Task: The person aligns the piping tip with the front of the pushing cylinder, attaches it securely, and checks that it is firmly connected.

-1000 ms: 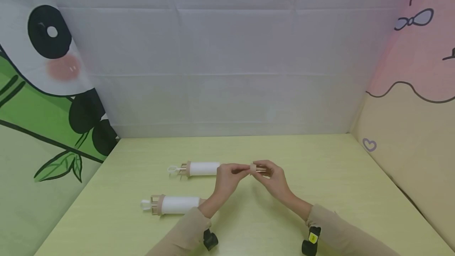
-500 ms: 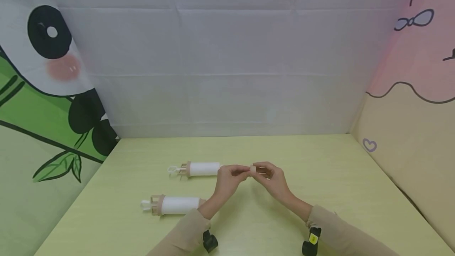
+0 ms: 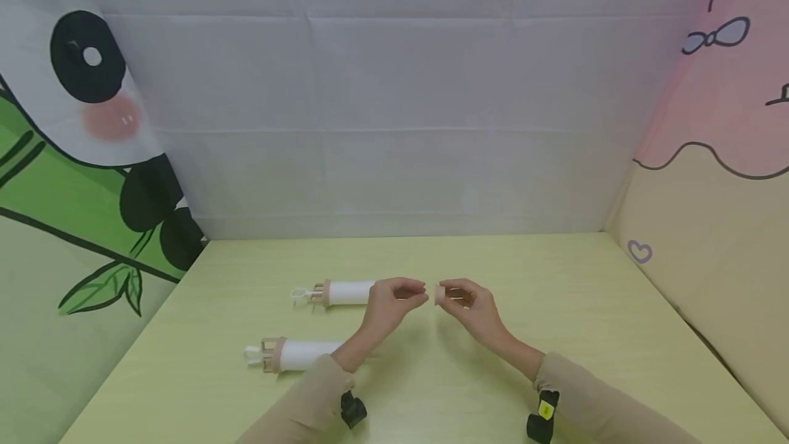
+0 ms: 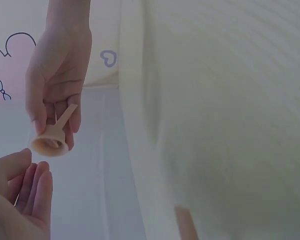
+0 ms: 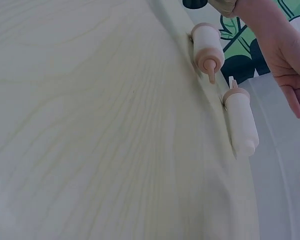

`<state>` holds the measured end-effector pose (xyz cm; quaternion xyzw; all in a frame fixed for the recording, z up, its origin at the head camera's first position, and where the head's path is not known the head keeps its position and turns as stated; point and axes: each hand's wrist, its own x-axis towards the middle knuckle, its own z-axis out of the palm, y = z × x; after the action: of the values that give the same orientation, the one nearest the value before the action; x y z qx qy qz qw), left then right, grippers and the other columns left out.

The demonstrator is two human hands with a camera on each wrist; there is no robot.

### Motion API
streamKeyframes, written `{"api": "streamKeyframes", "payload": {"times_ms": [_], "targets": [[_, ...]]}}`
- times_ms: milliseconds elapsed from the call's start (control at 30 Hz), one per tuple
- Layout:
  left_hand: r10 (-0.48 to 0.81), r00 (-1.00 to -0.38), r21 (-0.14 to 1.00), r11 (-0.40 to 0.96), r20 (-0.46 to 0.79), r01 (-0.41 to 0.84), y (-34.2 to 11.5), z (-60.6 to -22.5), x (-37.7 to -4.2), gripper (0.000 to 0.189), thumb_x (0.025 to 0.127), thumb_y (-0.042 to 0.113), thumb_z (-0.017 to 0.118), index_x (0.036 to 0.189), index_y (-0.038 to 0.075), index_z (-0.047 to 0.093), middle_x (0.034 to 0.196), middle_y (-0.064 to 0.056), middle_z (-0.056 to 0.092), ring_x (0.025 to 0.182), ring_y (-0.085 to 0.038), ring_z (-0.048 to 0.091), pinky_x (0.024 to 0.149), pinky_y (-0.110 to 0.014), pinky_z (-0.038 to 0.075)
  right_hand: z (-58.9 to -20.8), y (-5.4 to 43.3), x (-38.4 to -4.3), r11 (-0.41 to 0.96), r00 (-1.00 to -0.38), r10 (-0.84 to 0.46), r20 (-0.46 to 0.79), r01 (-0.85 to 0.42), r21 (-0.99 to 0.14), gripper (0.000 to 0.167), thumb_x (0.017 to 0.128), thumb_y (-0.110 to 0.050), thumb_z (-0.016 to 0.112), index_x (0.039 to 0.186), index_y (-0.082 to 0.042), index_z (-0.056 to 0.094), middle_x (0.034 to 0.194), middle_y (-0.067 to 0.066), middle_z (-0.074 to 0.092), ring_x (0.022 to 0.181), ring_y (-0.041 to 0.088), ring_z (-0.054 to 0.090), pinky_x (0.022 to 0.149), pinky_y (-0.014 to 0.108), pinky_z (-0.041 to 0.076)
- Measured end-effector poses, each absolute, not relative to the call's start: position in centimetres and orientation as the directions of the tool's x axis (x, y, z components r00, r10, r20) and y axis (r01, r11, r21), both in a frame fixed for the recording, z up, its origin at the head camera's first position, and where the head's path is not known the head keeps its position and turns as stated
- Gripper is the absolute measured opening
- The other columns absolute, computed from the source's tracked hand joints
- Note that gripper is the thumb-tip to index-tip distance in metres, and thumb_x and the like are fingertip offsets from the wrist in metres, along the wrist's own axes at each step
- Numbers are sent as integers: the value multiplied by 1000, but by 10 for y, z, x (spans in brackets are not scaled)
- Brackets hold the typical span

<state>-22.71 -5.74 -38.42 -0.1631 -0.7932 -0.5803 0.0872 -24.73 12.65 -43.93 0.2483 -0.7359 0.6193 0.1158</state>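
You are facing a pale back wall (image 3: 394, 88), a yellowish table (image 3: 524, 279) stretching before it. A left wall (image 3: 55, 368) and a right wall (image 3: 709, 238) are flanking you (cartoons (image 3: 86, 57) are decorating both). The near bottle (image 3: 308, 355) and far bottle (image 3: 350, 292) are lying left of centre. Your left hand (image 3: 388, 300) is hovering, thumb and fingertips apart; beside it, your right hand (image 3: 477, 308) is pinching a funnel-shaped cap (image 4: 54, 132) above the table.

The left hand (image 3: 388, 305) partly hides the far bottle (image 3: 351, 292). Below that hand, the near bottle (image 3: 298, 355) is partly covered.
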Motion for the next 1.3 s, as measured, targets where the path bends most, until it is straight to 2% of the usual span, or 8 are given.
{"api": "streamKeyframes", "payload": {"times_ms": [233, 567, 733, 900, 1067, 1300], "targets": [[109, -930, 835, 414, 350, 363, -104, -392, -260, 20, 75, 7, 73, 94, 3, 69, 88, -10, 69, 80, -20, 66, 67, -26, 54, -441, 132, -250, 114, -843, -230, 487, -520, -846, 27, 82, -8, 66, 107, 1, 62, 98, 15, 64, 88, 19, 63, 74, 24, 53], [141, -960, 705, 654, 241, 273, -174, -380, -276, 35, 77, 18, 73, 107, 4, 64, 108, -14, 64, 101, -29, 59, 82, -41, 51, -428, 133, -241, 146, -854, -218, 472, -507, -850, 26, 80, 0, 66, 105, 6, 61, 97, 20, 64, 87, 22, 63, 75, 25, 53], [187, -967, 625, 738, 171, 253, -198, -383, -280, 42, 77, 25, 72, 113, 4, 61, 114, -16, 61, 106, -32, 55, 86, -47, 46, -433, 136, -244, 158, -862, -210, 462, -496, -854, 25, 80, -3, 66, 105, 3, 62, 97, 17, 65, 86, 15, 64, 75, 24, 53], [266, -958, 565, 776, 109, 280, -213, -387, -286, 49, 77, 26, 72, 118, 3, 57, 119, -17, 57, 111, -35, 51, 87, -49, 45, -445, 138, -251, 144, -860, -221, 460, -495, -857, 26, 82, -8, 67, 106, -1, 62, 97, 14, 65, 86, 14, 63, 75, 24, 53], [321, -944, 561, 769, 75, 306, -222, -391, -291, 52, 76, 22, 74, 120, 1, 56, 121, -19, 55, 114, -38, 47, 88, -49, 45, -444, 139, -250, 156, -868, -232, 439, -479, -864, 25, 82, -8, 66, 106, -1, 62, 99, 14, 64, 87, 17, 63, 75, 24, 53], [336, -942, 591, 758, 12, 278, -225, -402, -299, 57, 74, 20, 75, 122, -1, 54, 126, -21, 51, 118, -41, 42, 92, -50, 42, -424, 135, -235, 162, -871, -237, 430, -472, -866, 25, 82, 1, 63, 105, 9, 59, 99, 22, 63, 87, 26, 63, 74, 25, 53]]}}
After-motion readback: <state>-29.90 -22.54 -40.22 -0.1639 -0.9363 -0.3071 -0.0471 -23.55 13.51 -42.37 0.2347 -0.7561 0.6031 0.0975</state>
